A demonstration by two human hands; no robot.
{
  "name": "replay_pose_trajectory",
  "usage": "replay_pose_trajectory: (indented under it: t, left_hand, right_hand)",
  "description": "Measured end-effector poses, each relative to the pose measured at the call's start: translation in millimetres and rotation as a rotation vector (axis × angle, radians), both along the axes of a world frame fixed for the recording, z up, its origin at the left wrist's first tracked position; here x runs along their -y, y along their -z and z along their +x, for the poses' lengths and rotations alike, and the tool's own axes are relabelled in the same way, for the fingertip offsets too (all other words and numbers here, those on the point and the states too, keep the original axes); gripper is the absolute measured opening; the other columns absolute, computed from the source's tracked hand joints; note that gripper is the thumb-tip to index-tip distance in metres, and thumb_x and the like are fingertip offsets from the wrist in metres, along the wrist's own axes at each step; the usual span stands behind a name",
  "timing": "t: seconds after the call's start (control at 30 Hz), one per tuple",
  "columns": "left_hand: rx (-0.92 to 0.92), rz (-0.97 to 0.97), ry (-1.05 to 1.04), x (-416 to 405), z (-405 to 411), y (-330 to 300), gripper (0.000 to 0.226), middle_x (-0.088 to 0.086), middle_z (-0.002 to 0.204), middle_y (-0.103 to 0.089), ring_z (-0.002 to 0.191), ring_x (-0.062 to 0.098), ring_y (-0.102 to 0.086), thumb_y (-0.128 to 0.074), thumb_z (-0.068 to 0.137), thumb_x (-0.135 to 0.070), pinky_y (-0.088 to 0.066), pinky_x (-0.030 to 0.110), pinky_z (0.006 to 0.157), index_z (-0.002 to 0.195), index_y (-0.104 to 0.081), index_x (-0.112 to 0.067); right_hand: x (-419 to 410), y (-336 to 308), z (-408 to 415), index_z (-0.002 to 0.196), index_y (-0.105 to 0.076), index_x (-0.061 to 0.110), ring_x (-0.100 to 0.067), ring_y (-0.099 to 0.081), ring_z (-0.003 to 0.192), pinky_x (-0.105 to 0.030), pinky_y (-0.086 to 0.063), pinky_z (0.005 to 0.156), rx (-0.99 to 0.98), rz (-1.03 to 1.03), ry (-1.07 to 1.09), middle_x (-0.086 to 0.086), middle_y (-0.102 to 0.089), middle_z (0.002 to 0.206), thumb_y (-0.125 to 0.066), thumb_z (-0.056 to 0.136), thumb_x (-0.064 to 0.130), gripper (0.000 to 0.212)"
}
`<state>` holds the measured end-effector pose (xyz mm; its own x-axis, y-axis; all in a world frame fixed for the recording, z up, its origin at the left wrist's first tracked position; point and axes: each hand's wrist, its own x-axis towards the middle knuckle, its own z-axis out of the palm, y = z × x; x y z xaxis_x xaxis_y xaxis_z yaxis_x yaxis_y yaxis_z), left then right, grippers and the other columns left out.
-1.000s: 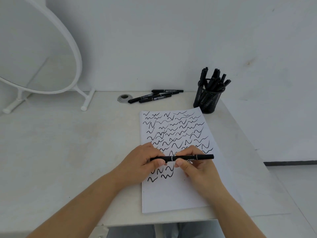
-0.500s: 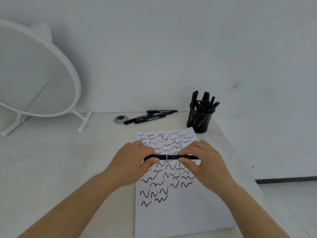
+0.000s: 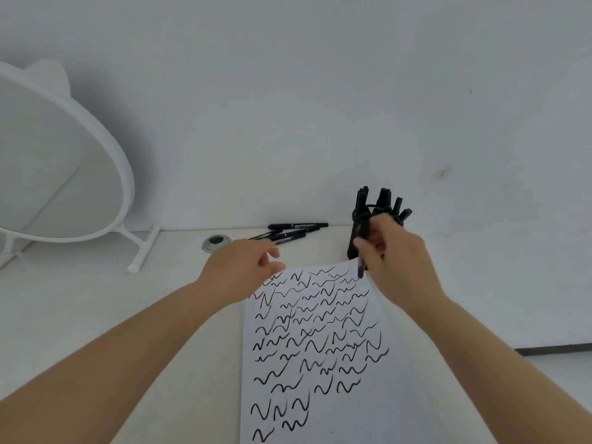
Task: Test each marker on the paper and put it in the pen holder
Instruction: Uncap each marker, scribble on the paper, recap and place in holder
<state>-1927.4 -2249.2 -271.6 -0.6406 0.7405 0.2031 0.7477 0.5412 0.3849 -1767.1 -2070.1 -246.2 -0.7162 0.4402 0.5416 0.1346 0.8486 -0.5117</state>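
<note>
The three loose markers (image 3: 293,233) lying by the wall, left of the pen holder (image 3: 358,232), carry white printing along their black barrels, but it is too small and blurred to read. The paper (image 3: 320,347) in front of the pen holder bears only black test squiggles and zigzags, which form no letters or numbers. No other writing, brand or sign can be read.

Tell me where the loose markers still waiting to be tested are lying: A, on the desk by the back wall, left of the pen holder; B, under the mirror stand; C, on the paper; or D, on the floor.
A: the loose markers lie on the desk against the wall, left of the pen holder, beyond the paper.
</note>
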Motion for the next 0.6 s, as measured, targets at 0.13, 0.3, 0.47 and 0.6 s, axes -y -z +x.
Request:
replay_pose_trajectory:
  t: [0.13,0.3,0.47,0.6]
  left_hand:
    - [-0.043,-0.095,-0.078,-8.0,-40.0,15.1,0.022,-0.016,0.087,-0.056,0.087,0.009,-0.050,-0.052,0.088,-0.040,-0.041,0.028,0.077,0.106,-0.057,-0.028]
    - [-0.083,-0.143,-0.151,-22.6,-76.3,29.4,0.024,-0.005,0.107,-0.057,0.102,0.017,-0.050,-0.051,0.090,-0.034,-0.043,0.030,0.077,0.111,-0.055,-0.025]
    - [-0.155,-0.225,-0.169,-33.3,-87.9,49.9,0.025,-0.003,0.110,-0.055,0.104,0.019,-0.048,-0.050,0.088,-0.032,-0.041,0.032,0.076,0.112,-0.054,-0.024]
    - [-0.182,-0.214,-0.176,-33.2,-95.7,58.4,0.025,-0.002,0.110,-0.054,0.104,0.020,-0.047,-0.049,0.089,-0.033,-0.040,0.032,0.075,0.112,-0.054,-0.024]
  right_hand:
    - [-31.5,-19.4,-15.1,0.098,-0.047,0.029,0.002,-0.061,0.074,-0.008,-0.042,0.066,-0.252,-0.214,0.078,0.019,-0.064,0.081,-0.060,0.084,0.015,0.023]
    - [-52.0,-27.7,-37.3,0.125,-0.036,0.030,0.003,-0.058,0.077,-0.006,-0.041,0.066,-0.381,-0.209,0.127,0.016,-0.062,0.087,-0.053,0.087,0.009,0.047]
    - [-56.5,-21.1,-59.0,0.131,-0.034,0.030,-0.024,-0.056,0.073,-0.035,-0.044,0.066,-0.255,-0.115,0.140,-0.007,-0.060,0.079,-0.049,0.089,0.008,0.050]
    - [-60.7,-19.7,-67.8,0.131,-0.035,0.026,-0.023,-0.050,0.066,-0.031,-0.036,0.063,-0.144,-0.009,0.145,0.004,-0.050,0.069,-0.048,0.088,0.005,0.050]
